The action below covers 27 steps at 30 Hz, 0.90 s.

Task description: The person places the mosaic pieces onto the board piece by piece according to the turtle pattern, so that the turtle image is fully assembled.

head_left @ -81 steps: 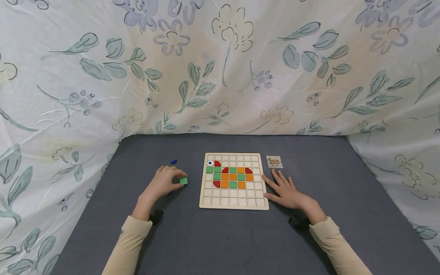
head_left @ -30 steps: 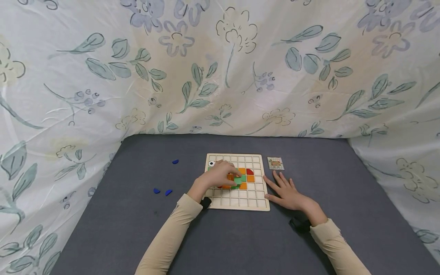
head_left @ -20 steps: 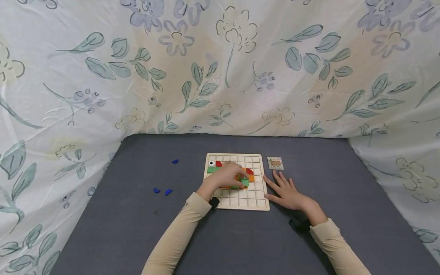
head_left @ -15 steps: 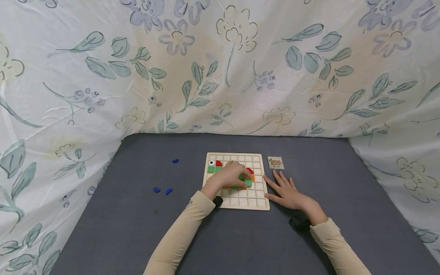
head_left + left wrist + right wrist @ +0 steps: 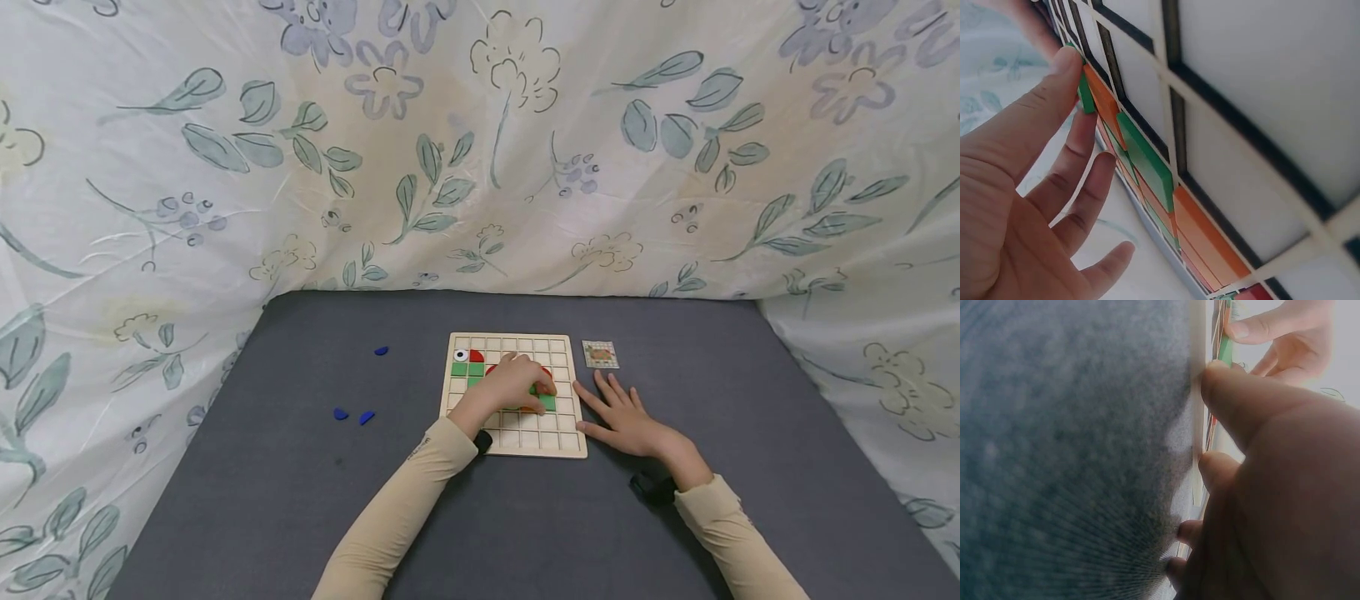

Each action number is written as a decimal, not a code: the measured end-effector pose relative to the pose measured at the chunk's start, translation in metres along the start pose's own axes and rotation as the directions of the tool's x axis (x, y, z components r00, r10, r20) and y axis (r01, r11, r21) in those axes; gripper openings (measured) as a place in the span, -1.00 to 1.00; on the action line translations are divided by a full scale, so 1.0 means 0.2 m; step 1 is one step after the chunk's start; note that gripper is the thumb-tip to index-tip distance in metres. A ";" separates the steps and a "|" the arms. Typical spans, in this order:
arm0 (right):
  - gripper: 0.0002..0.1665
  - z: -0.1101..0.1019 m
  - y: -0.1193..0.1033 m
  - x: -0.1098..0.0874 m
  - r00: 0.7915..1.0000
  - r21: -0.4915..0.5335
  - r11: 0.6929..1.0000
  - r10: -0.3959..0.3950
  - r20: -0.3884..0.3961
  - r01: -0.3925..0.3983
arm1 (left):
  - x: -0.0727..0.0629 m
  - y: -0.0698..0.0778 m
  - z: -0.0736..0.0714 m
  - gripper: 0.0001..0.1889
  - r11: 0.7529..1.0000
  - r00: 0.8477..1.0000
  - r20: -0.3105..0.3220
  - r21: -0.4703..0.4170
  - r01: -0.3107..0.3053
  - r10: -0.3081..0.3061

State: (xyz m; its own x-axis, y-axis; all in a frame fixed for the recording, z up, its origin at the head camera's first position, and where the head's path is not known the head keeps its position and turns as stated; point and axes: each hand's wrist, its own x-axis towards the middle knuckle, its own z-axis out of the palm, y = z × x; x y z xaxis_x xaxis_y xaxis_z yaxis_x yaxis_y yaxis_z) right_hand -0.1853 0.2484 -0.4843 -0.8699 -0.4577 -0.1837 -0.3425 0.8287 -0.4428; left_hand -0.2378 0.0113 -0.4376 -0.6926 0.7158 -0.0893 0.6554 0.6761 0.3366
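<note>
My left hand [image 5: 513, 385] reaches over the wooden grid board [image 5: 525, 442] and pinches a green square tile [image 5: 549, 402] between thumb and fingers. In the left wrist view that green tile [image 5: 1087, 94] stands at the end of a row, beside an orange tile [image 5: 1102, 97]. My right hand [image 5: 626, 417] lies with spread fingers at the board's right edge, thumb and forefinger touching it. Red, green and orange tiles fill part of the grid, many hidden under my left hand. A white eye tile [image 5: 461, 356] sits near the top left corner.
Three blue rounded tiles lie on the grey cloth left of the board: one farther back [image 5: 381, 351], two nearer, including a blue tile [image 5: 367, 417]. A small picture card [image 5: 601, 354] lies past the board's right edge. A floral curtain [image 5: 480, 167] hangs behind.
My left hand picked up the green tile from the cloth left of the board, carried it over the board, then slid rightward to the row's right end. My right hand has stayed put.
</note>
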 end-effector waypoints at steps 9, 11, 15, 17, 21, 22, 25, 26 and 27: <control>-0.14 0.00 -0.01 0.00 1.000 0.004 1.000 -0.003 -0.010 0.003 | 0.00 -0.01 0.03 -0.68 1.000 1.000 -0.003 -0.017 -0.025 0.025; -0.15 0.00 -0.02 -0.01 1.000 0.013 1.000 -0.010 -0.013 0.010 | -0.01 0.00 0.03 -0.68 1.000 1.000 -0.004 -0.006 -0.027 0.027; -0.16 -0.01 -0.04 -0.01 1.000 0.028 0.999 -0.017 -0.019 0.018 | -0.04 0.00 0.02 -0.67 1.000 1.000 -0.019 0.011 -0.018 0.018; -0.16 -0.02 -0.05 -0.01 0.999 0.033 0.999 -0.022 -0.024 0.023 | -0.06 -0.01 0.02 -0.66 1.000 0.999 -0.034 0.019 -0.009 0.009; -0.16 -0.02 -0.05 -0.02 0.999 0.029 0.999 -0.022 -0.027 0.022 | -0.09 -0.04 0.00 -0.66 1.000 0.998 -0.067 0.031 0.005 -0.003; -0.16 -0.02 -0.05 -0.02 0.999 0.035 0.999 -0.026 -0.027 0.027 | -0.10 -0.04 0.00 -0.66 1.000 0.997 -0.072 0.030 0.007 -0.005; -0.15 -0.02 -0.04 -0.02 1.000 0.031 0.999 -0.016 -0.019 0.017 | -0.13 -0.07 -0.01 -0.66 1.000 0.996 -0.084 0.002 0.012 -0.012; -0.14 -0.02 -0.03 -0.01 1.000 0.028 1.000 -0.011 -0.016 0.011 | -0.14 -0.08 -0.02 -0.66 1.000 0.996 -0.089 -0.009 0.013 -0.014; -0.15 -0.02 -0.03 -0.01 1.000 0.027 1.000 -0.009 -0.014 0.010 | -0.15 -0.09 -0.03 -0.67 1.000 0.995 -0.095 -0.022 0.012 -0.014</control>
State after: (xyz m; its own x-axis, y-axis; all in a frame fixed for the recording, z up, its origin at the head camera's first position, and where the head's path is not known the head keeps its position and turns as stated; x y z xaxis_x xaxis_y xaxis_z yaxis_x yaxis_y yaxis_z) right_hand -0.1828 0.2457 -0.4780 -0.8716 -0.4609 -0.1670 -0.3412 0.8150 -0.4682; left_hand -0.2305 -0.0241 -0.4362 -0.7272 0.6864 -0.0050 0.6401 0.6808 0.3561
